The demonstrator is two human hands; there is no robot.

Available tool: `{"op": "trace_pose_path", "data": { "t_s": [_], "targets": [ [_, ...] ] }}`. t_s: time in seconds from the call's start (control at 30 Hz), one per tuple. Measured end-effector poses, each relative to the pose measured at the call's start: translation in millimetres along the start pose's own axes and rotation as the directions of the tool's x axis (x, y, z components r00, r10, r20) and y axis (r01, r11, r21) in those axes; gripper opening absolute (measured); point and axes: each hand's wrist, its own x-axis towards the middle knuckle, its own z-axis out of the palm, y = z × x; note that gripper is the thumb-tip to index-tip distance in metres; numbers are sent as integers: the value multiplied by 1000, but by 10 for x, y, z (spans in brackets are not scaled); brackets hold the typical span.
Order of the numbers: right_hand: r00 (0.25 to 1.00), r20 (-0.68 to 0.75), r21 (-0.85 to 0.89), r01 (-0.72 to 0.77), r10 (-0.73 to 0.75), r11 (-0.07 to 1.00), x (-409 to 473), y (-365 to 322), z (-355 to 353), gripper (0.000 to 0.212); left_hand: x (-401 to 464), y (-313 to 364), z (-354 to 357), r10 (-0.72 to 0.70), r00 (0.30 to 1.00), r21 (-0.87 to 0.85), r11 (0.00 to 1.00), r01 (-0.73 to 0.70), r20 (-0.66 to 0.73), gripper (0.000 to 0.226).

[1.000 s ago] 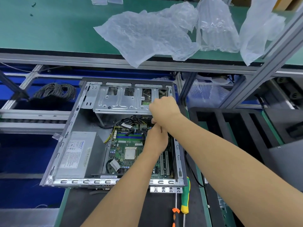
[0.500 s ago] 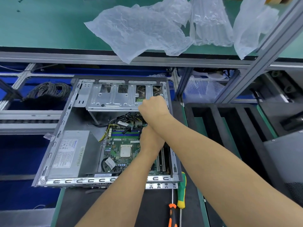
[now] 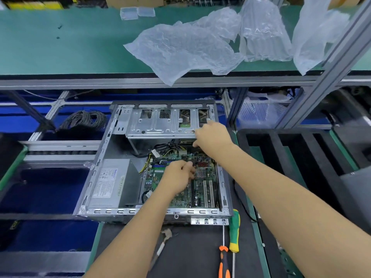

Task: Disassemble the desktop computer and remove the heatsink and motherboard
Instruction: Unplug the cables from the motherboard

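The open desktop case (image 3: 152, 212) lies on its side on a black mat. Inside it, the green motherboard (image 3: 200, 194) lies flat with a small silver heatsink (image 3: 201, 173) on it. My left hand (image 3: 178, 177) rests over the middle of the board with its fingers curled; nothing shows in it. My right hand (image 3: 212, 137) reaches down at the board's far edge, just under the drive cage (image 3: 160, 123), beside a bundle of black cables (image 3: 170, 147). Its fingertips are hidden, so I cannot tell what they hold.
A grey power supply (image 3: 109, 183) fills the case's left side. Two screwdrivers, green-yellow (image 3: 234, 231) and orange (image 3: 223, 261), lie on the mat near the case's front right corner. Black foam trays (image 3: 291, 157) stand to the right, a coiled cable (image 3: 84, 119) to the left, plastic bags (image 3: 180, 47) on the shelf above.
My hands were together at the board's far right corner. Now they are apart: the left has drawn back toward me over the board, and the right stays near the drive cage.
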Motion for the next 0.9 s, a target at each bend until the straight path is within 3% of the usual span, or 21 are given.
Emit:
{"op": "trace_pose_path", "data": {
  "t_s": [0.17,0.3,0.43,0.53,0.7,0.9],
  "targets": [
    [996,-20,320,-73,84,945,-176,155,73,21,-70,-101,-124,-2,1000,-30,1000,2,11,30],
    [945,-198,633,-80,260,770,-467,95,134,27,-124,-54,-136,64,998,-7,998,-64,29,25],
    [930,-105,720,-172,351,672,-771,-64,203,32,-187,34,-133,244,970,93,965,-243,7,24],
    [946,-70,742,-163,317,650,-994,-149,259,31,-239,39,-151,316,947,223,920,-322,64,29],
    [916,-192,754,-93,354,651,-1233,-208,361,19,-217,-97,-271,185,975,631,744,-221,123,47],
    [871,-244,827,-43,427,561,-1314,-253,411,13,-80,-194,-385,-155,970,813,578,-66,189,50]
  ]
}}
